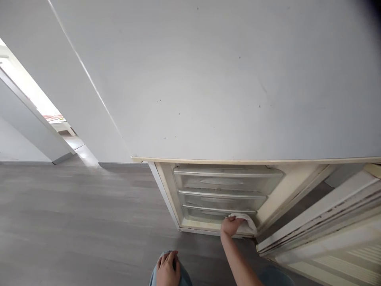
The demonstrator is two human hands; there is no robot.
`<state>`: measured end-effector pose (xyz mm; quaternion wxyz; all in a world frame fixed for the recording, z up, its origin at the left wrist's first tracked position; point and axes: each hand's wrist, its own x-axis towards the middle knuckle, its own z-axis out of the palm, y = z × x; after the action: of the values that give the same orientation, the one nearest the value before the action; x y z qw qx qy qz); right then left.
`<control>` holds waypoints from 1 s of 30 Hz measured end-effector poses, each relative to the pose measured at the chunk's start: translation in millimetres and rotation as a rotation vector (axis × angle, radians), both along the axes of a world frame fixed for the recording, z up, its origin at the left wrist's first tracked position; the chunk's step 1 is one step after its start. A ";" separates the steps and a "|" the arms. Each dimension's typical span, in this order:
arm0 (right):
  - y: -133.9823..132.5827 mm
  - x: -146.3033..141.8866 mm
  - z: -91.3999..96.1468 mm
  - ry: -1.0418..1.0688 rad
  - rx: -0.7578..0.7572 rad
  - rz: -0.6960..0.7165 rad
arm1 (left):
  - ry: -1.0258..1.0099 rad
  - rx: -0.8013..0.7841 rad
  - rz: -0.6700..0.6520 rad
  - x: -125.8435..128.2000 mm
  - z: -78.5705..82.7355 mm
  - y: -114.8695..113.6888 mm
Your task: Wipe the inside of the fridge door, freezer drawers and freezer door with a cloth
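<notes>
I look down at an open freezer compartment [166, 186] with three clear plastic drawers [226, 180] stacked inside. My right hand [230, 226] reaches down to the bottom ledge and is closed on a white cloth [245, 222], pressed against the lowest drawer front and the frame. My left hand [167, 270] rests on my knee, which is covered in blue fabric, with its fingers curled over it. The appliance's white top [226, 79] fills the upper part of the view.
The freezer door [321, 226] stands swung open at the right, its inner shelves and seal showing. Grey wood-look flooring [74, 214] spreads to the left. A white wall and a bright doorway [35, 99] lie at the far left.
</notes>
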<state>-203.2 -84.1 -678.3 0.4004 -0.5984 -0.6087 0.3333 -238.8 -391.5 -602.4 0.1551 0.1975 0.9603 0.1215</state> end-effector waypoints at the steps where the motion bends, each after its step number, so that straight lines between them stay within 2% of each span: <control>1: -12.0 -9.7 -1.1 0.012 -0.015 -0.029 | -0.004 -0.010 0.008 -0.3 -1.3 -1.5; 3: -36.0 -27.6 -1.2 0.026 -0.025 -0.051 | 0.007 -0.016 0.025 -0.3 -4.3 -4.0; 7: -74.9 -53.3 5.5 0.014 0.035 0.026 | 0.037 0.022 0.044 3.7 -8.4 -8.3; 10: -97.0 -58.6 3.5 -0.056 0.098 0.117 | 0.060 0.059 0.070 9.9 -8.5 -12.6; 12: -107.9 -53.3 -8.2 -0.141 0.165 0.235 | 0.078 0.084 0.093 14.8 -7.6 -16.9; 15: -111.7 -32.1 -38.0 -0.279 0.387 0.434 | 0.108 0.131 0.122 21.6 -6.0 -25.1; 18: -98.4 -9.0 -61.6 -0.372 0.744 0.658 | 0.147 0.191 0.138 26.1 -6.0 -32.4; 20: -86.2 -5.9 -63.0 -0.398 0.967 0.867 | 0.174 0.221 0.151 27.4 -7.0 -34.4; 22: -77.2 -17.9 -54.0 -0.420 1.074 1.046 | 0.190 0.235 0.158 27.7 -8.3 -33.4; 24: -73.3 -40.3 -42.8 -0.457 1.030 1.201 | 0.195 0.240 0.152 27.6 -9.6 -30.7; 26: -72.5 -62.4 -38.3 -0.509 0.891 1.369 | 0.197 0.239 0.140 27.4 -11.0 -27.8; 28: -71.6 -74.3 -43.7 -0.563 0.768 1.487 | 0.196 0.230 0.134 27.0 -12.8 -26.2; 30: -68.2 -72.5 -55.9 -0.623 0.702 1.519 | 0.193 0.212 0.132 26.2 -14.8 -26.0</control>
<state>-275.7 -152.3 -734.2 0.0481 0.0602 -0.9891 0.1253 -212.6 -417.6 -617.2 0.0322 0.1601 0.9634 0.2125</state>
